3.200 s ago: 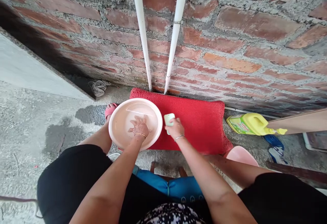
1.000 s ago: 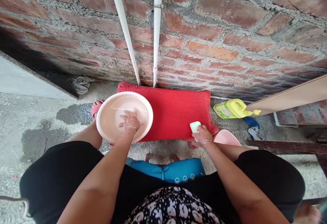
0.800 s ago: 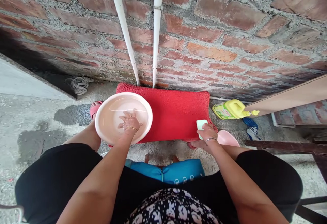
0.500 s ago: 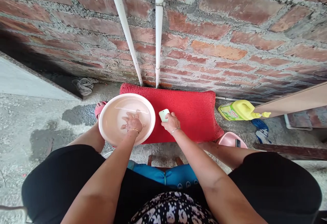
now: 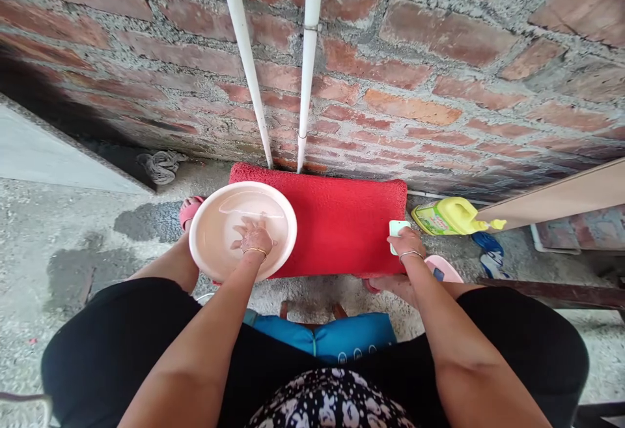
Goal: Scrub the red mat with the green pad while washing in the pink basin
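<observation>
Pale green slab (image 5: pixel 396 227), rounded corners, possibly a brush, underside hidden: at the right end of the red mat (image 5: pixel 342 226). Right hand (image 5: pixel 409 242): fingers closed around the slab. Left hand (image 5: pixel 257 239): fingers spread wide, gripping nothing visible, immersed in water (image 5: pixel 224 219). Pale pink basin (image 5: pixel 291 239): holds that water; set on the mat's left end. Yellow jug (image 5: pixel 449 217), pump-topped: just beyond the mat's right end, near the brick wall (image 5: pixel 410 107).
</observation>
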Available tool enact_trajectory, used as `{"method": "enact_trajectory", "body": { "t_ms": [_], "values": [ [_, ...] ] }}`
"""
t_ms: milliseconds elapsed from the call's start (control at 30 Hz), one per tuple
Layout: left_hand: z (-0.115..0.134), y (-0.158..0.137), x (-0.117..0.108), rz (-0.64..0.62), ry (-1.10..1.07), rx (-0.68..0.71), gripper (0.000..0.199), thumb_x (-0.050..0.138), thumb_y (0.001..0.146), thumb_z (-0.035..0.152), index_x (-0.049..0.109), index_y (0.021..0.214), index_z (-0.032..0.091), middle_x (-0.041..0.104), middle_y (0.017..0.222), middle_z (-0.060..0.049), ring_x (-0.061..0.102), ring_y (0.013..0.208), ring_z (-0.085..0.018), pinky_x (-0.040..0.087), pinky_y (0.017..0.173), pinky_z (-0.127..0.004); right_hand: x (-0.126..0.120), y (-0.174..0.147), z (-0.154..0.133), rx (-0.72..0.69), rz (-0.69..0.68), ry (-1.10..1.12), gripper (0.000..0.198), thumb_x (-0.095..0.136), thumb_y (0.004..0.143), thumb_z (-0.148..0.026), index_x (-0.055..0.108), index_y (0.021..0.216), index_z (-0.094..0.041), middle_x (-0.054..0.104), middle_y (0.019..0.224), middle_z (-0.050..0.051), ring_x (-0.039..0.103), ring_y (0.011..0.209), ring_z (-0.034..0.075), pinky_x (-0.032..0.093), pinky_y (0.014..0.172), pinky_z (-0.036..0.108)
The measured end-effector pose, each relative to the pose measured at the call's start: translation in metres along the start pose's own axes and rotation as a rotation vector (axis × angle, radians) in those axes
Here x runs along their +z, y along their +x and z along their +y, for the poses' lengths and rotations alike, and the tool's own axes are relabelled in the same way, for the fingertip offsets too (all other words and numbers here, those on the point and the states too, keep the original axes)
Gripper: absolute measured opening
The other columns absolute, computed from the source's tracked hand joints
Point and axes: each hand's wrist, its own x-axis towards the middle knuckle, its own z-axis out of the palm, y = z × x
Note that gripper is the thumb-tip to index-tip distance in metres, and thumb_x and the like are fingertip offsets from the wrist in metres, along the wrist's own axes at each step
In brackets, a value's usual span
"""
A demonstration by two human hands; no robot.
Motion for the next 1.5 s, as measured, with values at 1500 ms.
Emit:
{"method": "enact_trajectory", "body": {
  "t_ms": [1500],
  "values": [
    [-0.001, 0.002, 0.001, -0.002, 0.032, -0.031, 0.096, 0.067, 0.085, 0.045, 0.012, 0.164, 0.038, 0.004, 0.17, -0.024, 0.015, 0.151, -0.053, 0.043, 0.095, -0.075, 0.01, 0.034, -0.14, -0.385, -0.082, 0.101, 0.035, 0.076, 0.077, -0.043, 0.07, 0.107, -0.027, 0.056, 0.115, 0.004, 0.062, 0.089, 0.017, 0.047, 0.078, 0.028]
  ]
}}
